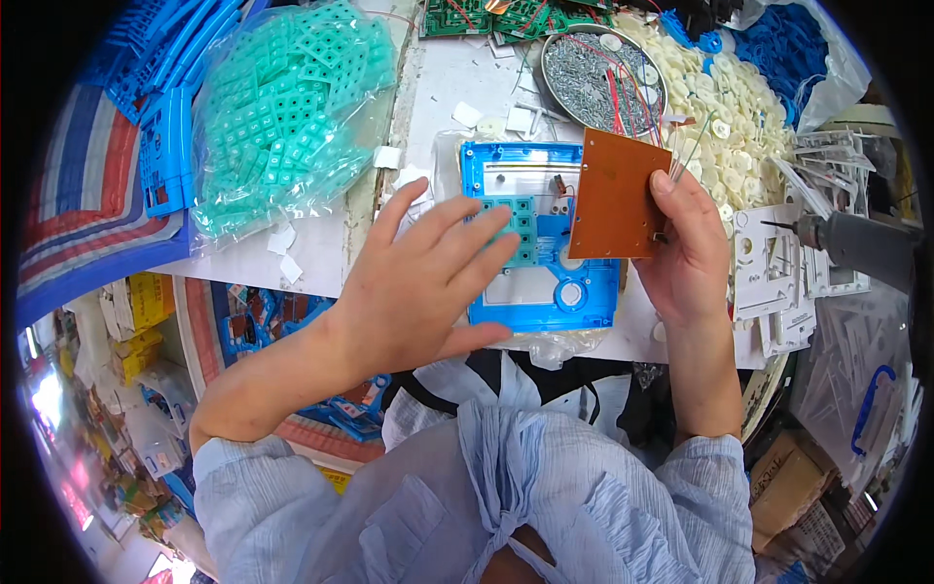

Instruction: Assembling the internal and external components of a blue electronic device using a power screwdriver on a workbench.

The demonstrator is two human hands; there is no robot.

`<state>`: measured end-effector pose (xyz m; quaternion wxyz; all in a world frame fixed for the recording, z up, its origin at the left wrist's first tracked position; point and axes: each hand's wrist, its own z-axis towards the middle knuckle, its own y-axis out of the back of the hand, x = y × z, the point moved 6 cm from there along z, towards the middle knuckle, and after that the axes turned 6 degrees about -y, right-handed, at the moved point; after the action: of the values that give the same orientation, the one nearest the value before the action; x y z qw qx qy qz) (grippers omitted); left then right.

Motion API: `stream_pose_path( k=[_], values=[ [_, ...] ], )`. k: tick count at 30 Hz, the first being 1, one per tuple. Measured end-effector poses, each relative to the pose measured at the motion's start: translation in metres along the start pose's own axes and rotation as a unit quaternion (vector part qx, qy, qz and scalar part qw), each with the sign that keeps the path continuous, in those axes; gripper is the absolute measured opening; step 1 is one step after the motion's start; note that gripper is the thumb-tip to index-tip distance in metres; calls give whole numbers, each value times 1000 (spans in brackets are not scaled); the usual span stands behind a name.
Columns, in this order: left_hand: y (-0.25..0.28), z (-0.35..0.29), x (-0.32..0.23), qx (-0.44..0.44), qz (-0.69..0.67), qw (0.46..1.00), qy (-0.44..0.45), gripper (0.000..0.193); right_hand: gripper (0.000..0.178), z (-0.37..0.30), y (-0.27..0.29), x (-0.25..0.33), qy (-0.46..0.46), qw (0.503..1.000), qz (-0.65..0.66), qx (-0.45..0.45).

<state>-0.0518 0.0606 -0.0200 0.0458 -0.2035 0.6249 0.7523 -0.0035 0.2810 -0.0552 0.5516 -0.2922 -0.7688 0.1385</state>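
A blue plastic casing (591, 316) lies face down on the bench in front of me, its inside showing. A teal rubber keypad (523, 232) sits in its left part. Over that keypad hovers my left hand (423, 268), fingers spread and holding nothing; whether the fingertips touch it I cannot tell. My right hand (693, 243) grips a brown circuit board (615, 200) by its right edge, tilted above the right side of the casing. Thin wires stick out near the board's upper right corner.
A clear bag of teal keypads (292, 117) stands at the left beside stacked blue casings (167, 151). A round tin of screws (593, 92), green circuit boards (486, 18) and a heap of cream discs (735, 127) lie at the back. An electric screwdriver (846, 238) points in from the right.
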Motion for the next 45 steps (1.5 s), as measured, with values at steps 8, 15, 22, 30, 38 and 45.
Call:
stream_pose_path(
  k=[8,15,22,30,38,45],
  values=[
    [-24,-11,1,128,12,991,-43,103,31,-3,-6,3,14,1000,-3,-1],
    [3,-9,9,-90,-156,984,-19,66,29,-10,-28,-4,22,997,-76,23],
    [-3,12,18,-233,-626,722,182,25,20,-6,-50,-10,47,989,-133,42],
    [-16,-4,30,-315,-652,675,143,30,15,-7,-35,-13,36,999,1,29],
    [-21,3,24,-311,-751,564,148,39,20,-8,-50,-13,29,990,54,125],
    [-14,6,21,-429,-645,605,185,47,12,-13,-61,-28,-2,966,224,131]
  ],
)
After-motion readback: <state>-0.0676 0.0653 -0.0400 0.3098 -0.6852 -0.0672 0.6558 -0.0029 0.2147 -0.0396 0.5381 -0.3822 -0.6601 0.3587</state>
